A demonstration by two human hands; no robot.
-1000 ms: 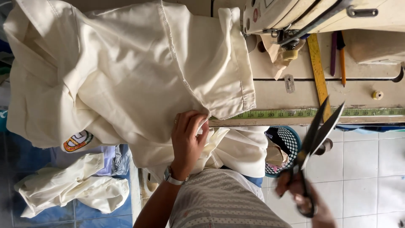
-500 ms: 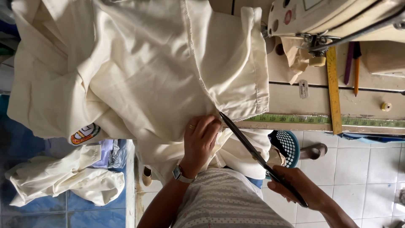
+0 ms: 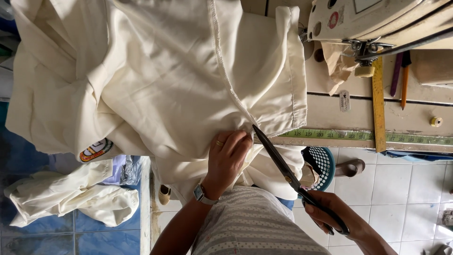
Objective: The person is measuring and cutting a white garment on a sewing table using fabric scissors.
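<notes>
A large cream garment [image 3: 160, 80] lies spread over the sewing table and hangs off its front edge. My left hand [image 3: 228, 158], with a ring and a wristwatch, pinches the cloth at the table edge near a stitched seam. My right hand [image 3: 332, 215] grips the handles of long black scissors [image 3: 283, 165]. Their blades are closed and the tip touches the cloth right beside my left fingers.
A sewing machine [image 3: 373, 21] stands at the upper right, with a yellow ruler [image 3: 377, 108], pencils [image 3: 401, 75] and a green measuring tape [image 3: 358, 135] on the wooden table. On the floor lie more cream cloth [image 3: 71, 198], a teal basket [image 3: 323, 163] and a sandal [image 3: 351, 166].
My right hand brought the scissors from low at the right, blades apart, up and left until the closed tip met the cloth by my left hand. The view shifted slightly.
</notes>
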